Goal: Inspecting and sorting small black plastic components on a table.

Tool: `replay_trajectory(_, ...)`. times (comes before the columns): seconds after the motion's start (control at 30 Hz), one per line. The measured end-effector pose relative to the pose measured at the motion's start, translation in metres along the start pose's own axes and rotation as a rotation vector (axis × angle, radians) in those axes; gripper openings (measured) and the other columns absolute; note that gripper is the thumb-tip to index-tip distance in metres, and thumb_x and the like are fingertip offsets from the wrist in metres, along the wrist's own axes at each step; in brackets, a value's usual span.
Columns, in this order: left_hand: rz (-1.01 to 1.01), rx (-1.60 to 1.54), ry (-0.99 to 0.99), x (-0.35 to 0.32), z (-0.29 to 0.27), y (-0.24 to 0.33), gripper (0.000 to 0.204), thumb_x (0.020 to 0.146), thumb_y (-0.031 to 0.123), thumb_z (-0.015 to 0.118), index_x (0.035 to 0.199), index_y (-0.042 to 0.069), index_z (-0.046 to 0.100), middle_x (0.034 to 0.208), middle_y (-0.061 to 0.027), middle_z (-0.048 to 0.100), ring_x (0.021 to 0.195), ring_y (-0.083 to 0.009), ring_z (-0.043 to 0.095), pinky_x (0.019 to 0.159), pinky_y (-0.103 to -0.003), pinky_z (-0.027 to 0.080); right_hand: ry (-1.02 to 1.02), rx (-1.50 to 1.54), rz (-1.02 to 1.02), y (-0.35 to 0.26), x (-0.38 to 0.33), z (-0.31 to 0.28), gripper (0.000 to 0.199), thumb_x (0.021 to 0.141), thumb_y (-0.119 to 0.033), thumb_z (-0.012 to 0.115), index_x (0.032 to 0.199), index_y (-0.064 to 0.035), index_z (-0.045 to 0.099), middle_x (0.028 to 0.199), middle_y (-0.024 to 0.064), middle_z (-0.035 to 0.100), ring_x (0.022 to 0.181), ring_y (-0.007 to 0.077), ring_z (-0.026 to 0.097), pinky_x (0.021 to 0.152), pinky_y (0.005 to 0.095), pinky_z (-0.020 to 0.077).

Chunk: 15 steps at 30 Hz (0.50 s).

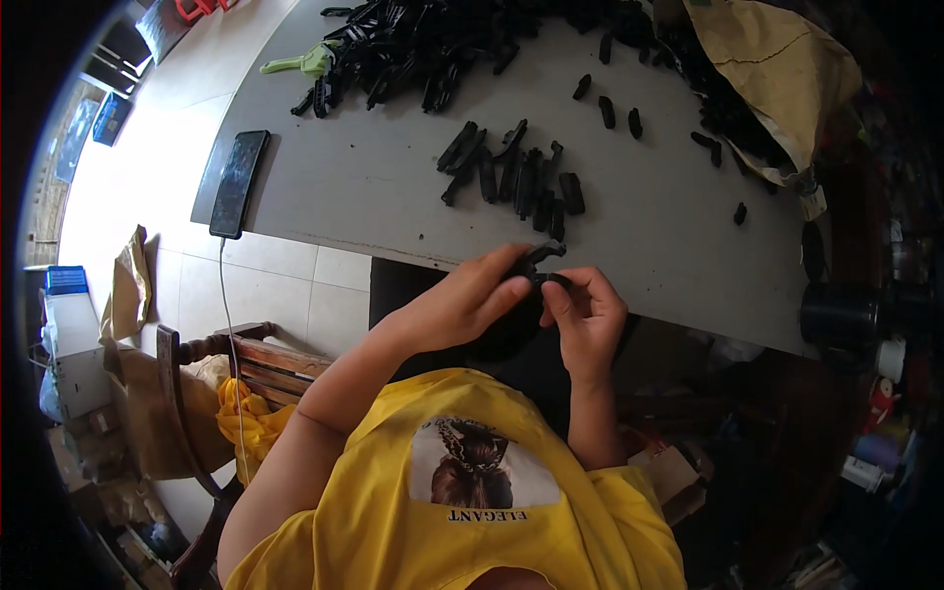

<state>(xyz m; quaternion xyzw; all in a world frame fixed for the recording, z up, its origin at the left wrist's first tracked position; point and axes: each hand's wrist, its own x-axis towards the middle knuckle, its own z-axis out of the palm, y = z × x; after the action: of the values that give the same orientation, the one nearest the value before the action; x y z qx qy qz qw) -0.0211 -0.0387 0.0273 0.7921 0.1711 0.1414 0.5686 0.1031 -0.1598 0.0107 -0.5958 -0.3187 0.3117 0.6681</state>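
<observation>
My left hand [480, 293] is closed on a curved black plastic piece [547, 253] at the table's near edge. Against it, my right hand [593, 313] pinches a small black part [557, 280] between thumb and fingers. Whether the two parts are joined cannot be made out, since my fingers cover where they meet. Just beyond my hands lies a loose group of elongated black plastic pieces [526, 181], some lying across one another.
A large heap of black plastic pieces [413, 49] covers the far side of the grey table [344, 187], beside a light green tool [298, 64]. A phone [239, 184] with a white cable lies left. An open brown paper bag [777, 64] spills small black parts at right.
</observation>
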Motion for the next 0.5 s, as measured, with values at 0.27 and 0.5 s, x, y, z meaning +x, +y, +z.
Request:
replay_trajectory(0.27, 0.057, 0.063, -0.086, -0.002, 0.005, -0.002, 0.040, 0.089, 0.010, 0.051, 0.124, -0.004, 0.040, 0.100, -0.0246, 0.057, 0.093, -0.0404, 0.055, 0.081, -0.036, 0.044, 0.023, -0.441, -0.241, -0.001, -0.003, -0.003, 0.021, 0.079, -0.014, 0.072, 0.086, -0.0020, 0.056, 0.091, 0.0052, 0.055, 0.074, 0.0107, 0.053, 0.066, 0.0216, 0.0421)
replay_trajectory(0.5, -0.023, -0.115, -0.098, -0.009, 0.015, -0.007, 0.043, 0.090, 0.010, 0.053, 0.128, -0.004, 0.039, 0.083, -0.0134, 0.058, 0.070, -0.0165, 0.055, 0.065, -0.028, 0.045, -0.048, 0.452, 0.025, 0.017, -0.004, 0.005, 0.022, 0.082, -0.011, 0.067, 0.095, -0.0038, 0.050, 0.117, 0.0178, 0.054, 0.107, 0.0244, 0.053, 0.095, 0.0334, 0.0391)
